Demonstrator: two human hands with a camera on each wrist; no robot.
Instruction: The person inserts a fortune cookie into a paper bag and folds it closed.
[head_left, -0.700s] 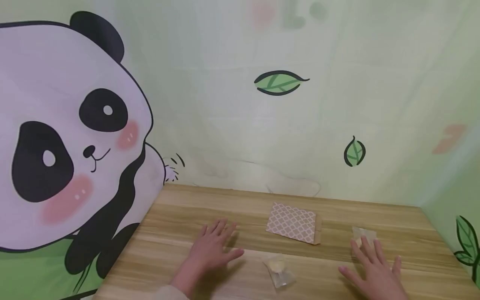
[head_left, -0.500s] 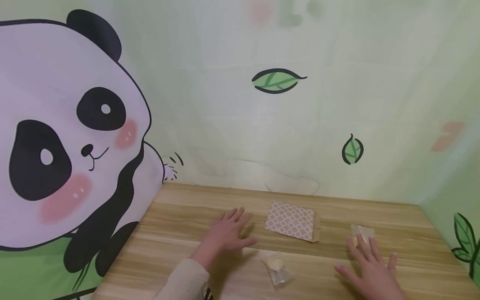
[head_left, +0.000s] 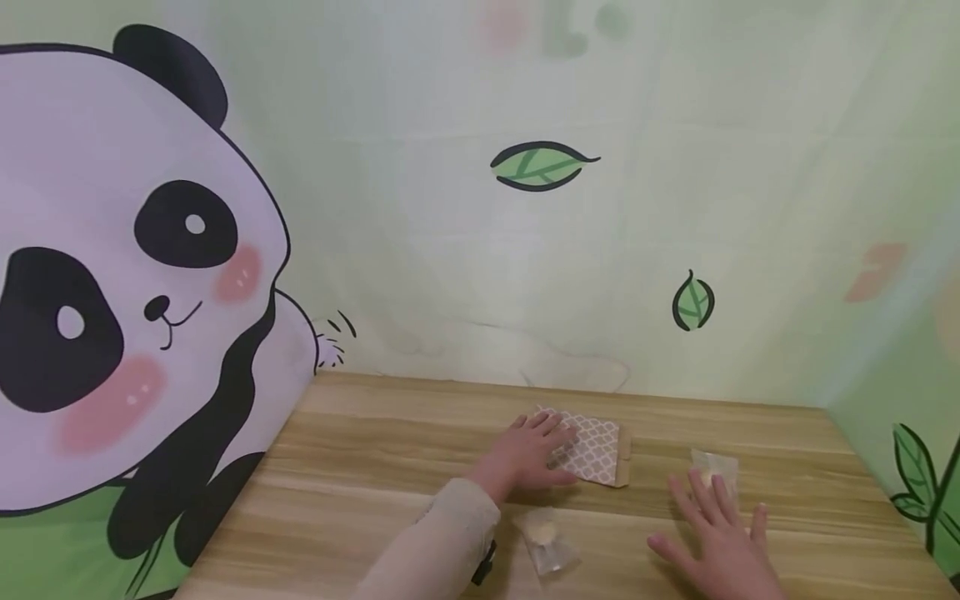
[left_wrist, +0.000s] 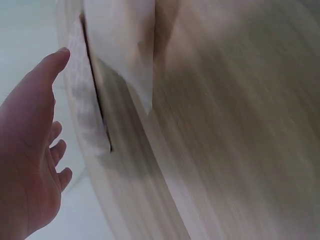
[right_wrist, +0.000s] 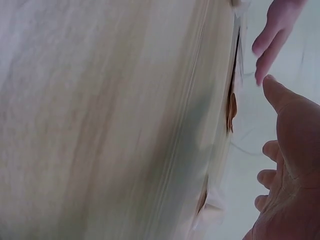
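A brown paper envelope with a white lattice pattern lies flat near the table's back. My left hand, fingers spread and straight, reaches over its left part and hides it; in the left wrist view the hand appears apart from the envelope. Below that hand is a clear packet with a pale round item inside. On the right, a second clear packet is partly covered by the fingers of my right hand, which is spread and holds nothing. Contact with that packet cannot be told.
The wood-grain table ends at a pale green wall cloth printed with leaves. A large panda print covers the left side. A beige sleeve extends over the front of the table.
My left hand has moved right and slightly away, from the table's left part to over the envelope. The right hand stays near the right packet. The head view has shifted slightly.
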